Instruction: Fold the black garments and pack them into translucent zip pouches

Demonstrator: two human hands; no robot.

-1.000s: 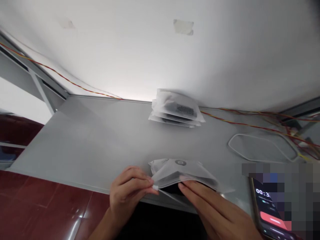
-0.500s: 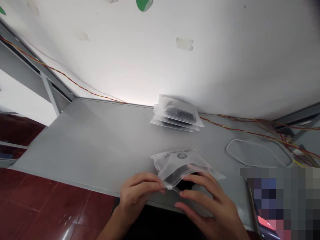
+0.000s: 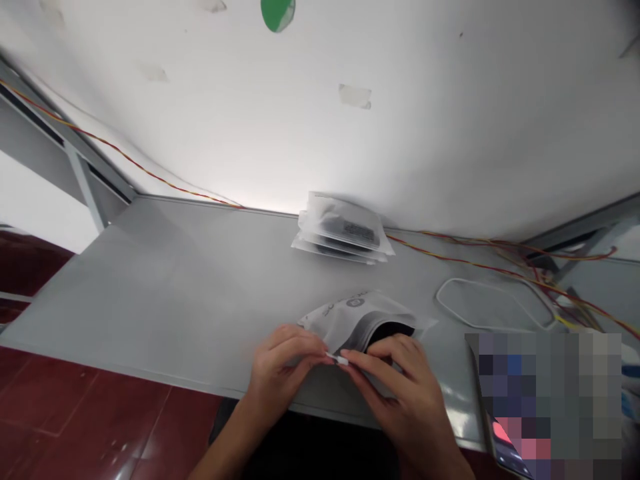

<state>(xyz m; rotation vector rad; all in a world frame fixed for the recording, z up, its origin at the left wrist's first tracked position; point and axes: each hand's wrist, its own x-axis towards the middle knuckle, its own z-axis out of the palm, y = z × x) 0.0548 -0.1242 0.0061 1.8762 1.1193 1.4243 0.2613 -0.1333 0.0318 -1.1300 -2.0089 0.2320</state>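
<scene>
A frosted zip bag (image 3: 345, 313) with dark printing lies at the front of the grey table, its mouth gaping toward me. Something black (image 3: 393, 330) shows inside the opening. My left hand (image 3: 283, 363) pinches the bag's left corner at the end of the zip. The thumb and index finger of my right hand (image 3: 400, 380) close on the small white zip slider (image 3: 342, 360) right beside it. Further back, against the wall, sits a stack of similar frosted bags (image 3: 340, 227) with dark contents, touched by neither hand.
The grey table (image 3: 200, 287) meets a white wall (image 3: 240, 120). Red and yellow wires (image 3: 150, 173) run along the back. A white cable loop (image 3: 473, 281) lies to the right. At the lower right is a pixelated area with a device edge (image 3: 510, 460). Red tiles (image 3: 115, 420) show at left.
My right hand has gone from spread fingers at the bag's mouth to a pinch on the slider at the left corner. My left hand keeps its hold. The view has shifted slightly.
</scene>
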